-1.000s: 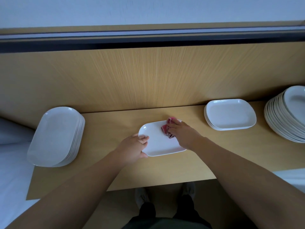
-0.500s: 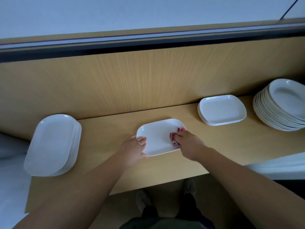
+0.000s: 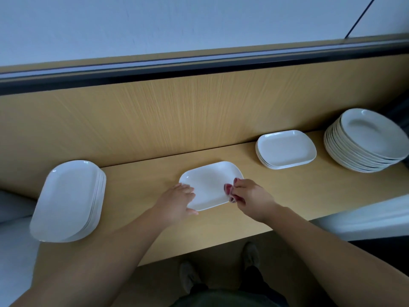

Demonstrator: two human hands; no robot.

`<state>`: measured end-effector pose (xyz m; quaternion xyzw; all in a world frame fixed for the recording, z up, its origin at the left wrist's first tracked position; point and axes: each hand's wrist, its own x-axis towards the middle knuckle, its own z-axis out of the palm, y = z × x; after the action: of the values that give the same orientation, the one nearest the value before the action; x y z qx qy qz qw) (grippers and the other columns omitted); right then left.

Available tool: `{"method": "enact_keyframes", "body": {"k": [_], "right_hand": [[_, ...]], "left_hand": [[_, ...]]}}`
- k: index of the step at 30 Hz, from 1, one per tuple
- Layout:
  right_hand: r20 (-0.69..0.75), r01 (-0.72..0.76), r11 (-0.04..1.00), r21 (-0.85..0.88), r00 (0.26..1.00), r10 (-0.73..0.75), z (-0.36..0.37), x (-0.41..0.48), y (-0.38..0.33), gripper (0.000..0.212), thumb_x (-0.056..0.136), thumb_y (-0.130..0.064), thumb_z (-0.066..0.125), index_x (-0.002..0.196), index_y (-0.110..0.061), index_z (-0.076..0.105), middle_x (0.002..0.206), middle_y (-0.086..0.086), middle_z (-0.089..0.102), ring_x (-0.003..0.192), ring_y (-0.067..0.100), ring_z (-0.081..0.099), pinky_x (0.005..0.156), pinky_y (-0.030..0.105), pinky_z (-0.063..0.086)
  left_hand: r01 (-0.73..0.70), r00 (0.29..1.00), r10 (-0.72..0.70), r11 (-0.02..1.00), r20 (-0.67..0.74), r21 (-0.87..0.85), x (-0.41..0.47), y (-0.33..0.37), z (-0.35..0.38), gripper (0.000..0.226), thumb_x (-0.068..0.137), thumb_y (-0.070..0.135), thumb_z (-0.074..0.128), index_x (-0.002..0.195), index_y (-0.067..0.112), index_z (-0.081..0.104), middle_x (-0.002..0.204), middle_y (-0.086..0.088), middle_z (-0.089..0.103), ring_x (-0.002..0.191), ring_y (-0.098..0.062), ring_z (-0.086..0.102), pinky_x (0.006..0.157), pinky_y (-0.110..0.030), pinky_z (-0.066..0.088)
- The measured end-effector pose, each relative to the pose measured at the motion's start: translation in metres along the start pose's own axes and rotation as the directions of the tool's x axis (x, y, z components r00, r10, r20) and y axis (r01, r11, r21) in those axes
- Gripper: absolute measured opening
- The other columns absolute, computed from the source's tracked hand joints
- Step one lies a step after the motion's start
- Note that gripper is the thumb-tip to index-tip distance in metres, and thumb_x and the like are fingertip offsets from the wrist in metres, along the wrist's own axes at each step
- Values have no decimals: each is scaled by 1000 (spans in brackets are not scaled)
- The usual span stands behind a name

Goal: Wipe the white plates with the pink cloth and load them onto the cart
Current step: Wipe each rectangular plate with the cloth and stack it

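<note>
A single white rectangular plate point(image 3: 209, 183) lies flat on the wooden shelf point(image 3: 276, 191), in the middle. My left hand point(image 3: 176, 201) holds its near left corner, thumb under the front rim and fingers on top. My right hand point(image 3: 250, 197) grips a crumpled pink cloth point(image 3: 230, 191) and presses it on the plate's right edge. Most of the cloth is hidden under my fingers.
A tall stack of white oblong plates point(image 3: 68, 200) sits at the shelf's left end. A short stack of rectangular plates point(image 3: 285, 149) and a tall stack of round deep plates point(image 3: 365, 140) stand at the right. A wooden back panel rises behind. My feet show below.
My right hand has drawn the pink cloth from the plate's far right corner toward its near right edge. My left hand keeps its hold on the left corner. The view has tilted.
</note>
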<state>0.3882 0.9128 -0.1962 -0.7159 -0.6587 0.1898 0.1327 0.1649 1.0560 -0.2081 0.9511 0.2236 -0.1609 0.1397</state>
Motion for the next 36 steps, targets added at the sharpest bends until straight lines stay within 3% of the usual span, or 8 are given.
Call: {"method": "enact_keyframes", "body": {"k": [3,10,17,27,29,31,34,36], "right_hand": [[-54,29,999,15,998,-28,-11,2,6,16,77,0,53,73,-14,61,83,-6,55,83,17,53,73,30,49],[-16,81,997,-1,997,-81,-11,1,4,14,80,-3,56,78,-14,65,91,-4,56,87,12,49,76,25,46],[-45,136,990,29,990,-135,-20,1,11,16,78,-1,58,77,-13,68,87,-3,58,87,15,53,75,24,47],[-152,256,967,-13,955,-255,-52,16,11,17,74,0,54,78,-11,67,89,1,62,93,17,53,84,16,38],[-192,297,955,-3,937,-292,-60,22,7,18,75,2,54,78,-10,67,90,1,62,96,17,54,94,8,30],[-234,364,931,21,907,-350,-70,28,1,18,75,8,55,75,-8,64,89,-1,61,97,12,54,98,7,28],[-289,463,885,36,853,-435,-84,34,-6,20,76,13,56,71,-6,60,87,-3,59,100,-10,46,93,10,32],[-298,479,878,4,838,-456,-90,37,-6,17,80,7,54,74,-7,62,89,-1,61,99,-1,50,98,12,33]], "left_hand": [[-1,994,-5,999,-110,-53,-9,3,3,40,94,43,54,121,14,57,126,3,54,124,-16,45,91,-29,40],[70,991,-68,997,-117,17,-9,15,24,25,60,25,82,78,19,65,83,6,62,82,-16,64,67,-26,49],[31,985,6,978,-175,207,-3,23,28,31,27,10,77,50,21,60,57,5,53,48,-14,53,66,-21,52],[172,966,-140,976,-219,136,-4,39,2,39,37,15,88,61,22,58,60,7,54,44,-13,52,40,-19,33],[216,947,-193,974,-258,64,-7,41,-11,26,63,20,83,81,19,63,75,4,64,58,-17,61,48,-23,41],[300,923,-295,954,-248,-17,-6,44,-24,17,98,27,48,108,17,57,102,-1,65,85,-23,63,67,-31,45],[349,897,-359,933,-259,-87,-9,51,-46,29,104,31,28,118,16,48,113,-3,61,98,-24,59,76,-34,42],[357,879,-383,923,-283,-141,-14,56,-62,29,104,33,26,117,17,47,112,-4,60,97,-26,58,74,-35,43]]}}
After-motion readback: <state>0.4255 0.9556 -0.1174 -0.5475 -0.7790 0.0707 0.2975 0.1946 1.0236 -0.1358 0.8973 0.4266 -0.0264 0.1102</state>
